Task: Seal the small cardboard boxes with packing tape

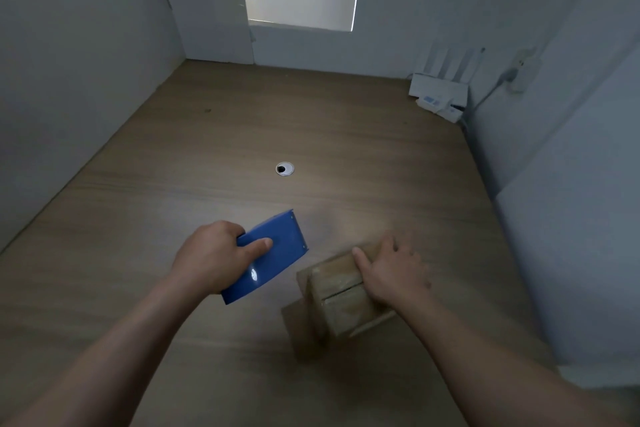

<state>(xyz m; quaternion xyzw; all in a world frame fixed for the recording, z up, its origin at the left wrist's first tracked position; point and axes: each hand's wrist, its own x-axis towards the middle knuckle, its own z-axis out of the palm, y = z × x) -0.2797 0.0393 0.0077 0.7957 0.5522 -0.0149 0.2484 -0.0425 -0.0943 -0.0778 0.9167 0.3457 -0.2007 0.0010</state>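
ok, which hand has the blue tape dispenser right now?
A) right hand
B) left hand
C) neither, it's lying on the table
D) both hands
B: the left hand grips the blue tape dispenser with its thumb laid across the top face, while the right hand rests on the cardboard box beside it.

Tape dispenser (268, 253) left of cardboard box (341, 302) on desk (242, 135); router (439, 94) far-right corner.
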